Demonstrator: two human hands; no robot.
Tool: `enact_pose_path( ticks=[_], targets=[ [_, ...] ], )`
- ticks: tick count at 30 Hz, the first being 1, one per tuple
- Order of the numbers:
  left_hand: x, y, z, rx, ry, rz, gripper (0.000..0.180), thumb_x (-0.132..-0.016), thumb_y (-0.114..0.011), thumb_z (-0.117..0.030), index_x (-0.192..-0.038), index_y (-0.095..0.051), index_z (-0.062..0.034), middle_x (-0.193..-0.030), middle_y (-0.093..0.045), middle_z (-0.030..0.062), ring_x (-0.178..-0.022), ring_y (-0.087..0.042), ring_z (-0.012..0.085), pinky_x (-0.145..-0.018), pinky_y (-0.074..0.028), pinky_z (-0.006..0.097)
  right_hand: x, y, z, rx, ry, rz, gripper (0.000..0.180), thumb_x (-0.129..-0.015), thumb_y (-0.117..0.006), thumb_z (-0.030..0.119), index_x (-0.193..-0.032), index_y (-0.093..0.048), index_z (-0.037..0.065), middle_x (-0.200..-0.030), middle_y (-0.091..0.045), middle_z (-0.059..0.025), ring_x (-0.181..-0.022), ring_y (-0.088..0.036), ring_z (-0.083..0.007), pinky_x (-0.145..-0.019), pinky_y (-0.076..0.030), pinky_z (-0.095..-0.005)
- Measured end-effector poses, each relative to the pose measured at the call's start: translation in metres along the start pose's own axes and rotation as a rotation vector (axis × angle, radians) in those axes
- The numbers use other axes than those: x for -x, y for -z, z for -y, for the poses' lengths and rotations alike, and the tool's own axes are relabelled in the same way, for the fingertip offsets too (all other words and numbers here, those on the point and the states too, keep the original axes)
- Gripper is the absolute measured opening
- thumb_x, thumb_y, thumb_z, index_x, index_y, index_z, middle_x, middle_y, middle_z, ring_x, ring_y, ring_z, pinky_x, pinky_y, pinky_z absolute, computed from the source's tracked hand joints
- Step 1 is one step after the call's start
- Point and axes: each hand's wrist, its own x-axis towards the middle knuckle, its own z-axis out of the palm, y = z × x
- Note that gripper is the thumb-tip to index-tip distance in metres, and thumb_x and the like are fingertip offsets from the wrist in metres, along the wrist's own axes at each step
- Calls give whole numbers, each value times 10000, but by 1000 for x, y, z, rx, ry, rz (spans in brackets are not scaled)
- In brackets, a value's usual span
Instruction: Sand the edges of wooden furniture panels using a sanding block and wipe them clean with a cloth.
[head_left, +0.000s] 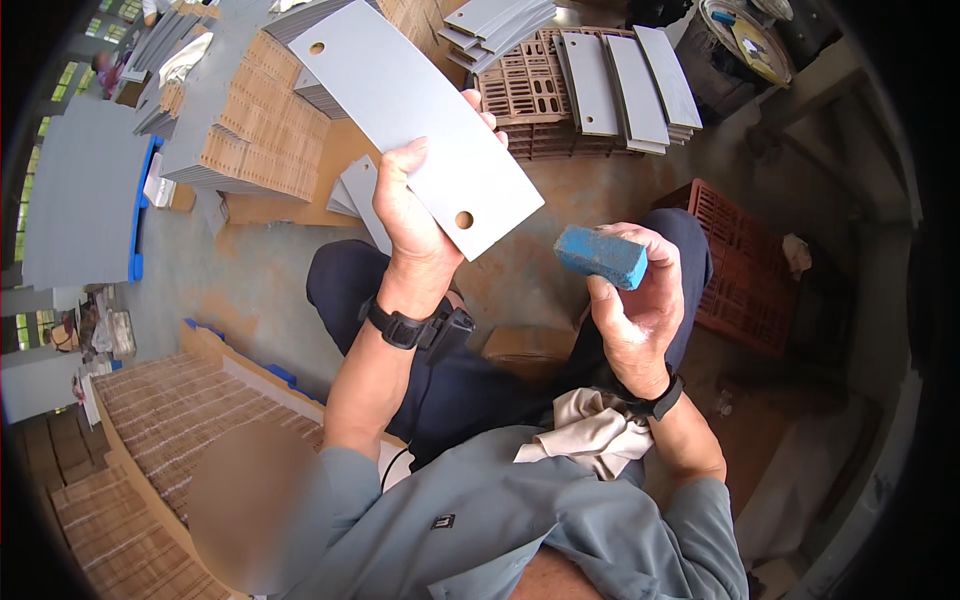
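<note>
Above the seated person's lap, the left hand (415,215) grips a grey rectangular panel (415,110) by its near end, fingers (484,112) wrapped around its edges. The right hand (635,295) pinches a blue abrasive block (600,255) just beside the panel's lower corner. Held at one end only, the panel could twist or slip under the block's pressure. Its long axis runs from upper left down to lower right, a hole near each end.

- Concrete floor (250,270): dusty, grey-brown.
- Brown plastic pallet (530,95), bearing stacks of grey plates (625,85).
- Red plastic crate (745,265).
- Loose grey plates (355,195).
- Cardboard-edged stacks (265,125).
</note>
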Motion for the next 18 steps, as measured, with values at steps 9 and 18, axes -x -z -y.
enact_pose_path(
  ticks=[9,18],
  targets=[
    [3,2,-3,-64,-77,8,653,-860,-508,-301,-1407,-454,53,-1347,-586,225,-1165,-604,332,-1054,-493,489,-5,-26,-17,276,171,93,515,-748,-810,-31,-1183,-543,37,-1130,-638,-148,-1069,-663,-264,-923,-544,-369],
    [5,2,2,-104,-102,-59,670,-859,-508,-321,-1385,-472,91,-1286,-594,216,-1171,-599,325,-1059,-488,465,-9,-34,-24,330,234,55,489,-743,-839,-11,-1141,-560,39,-1076,-659,-130,-1020,-672,-271,-875,-550,-365]
  ],
)
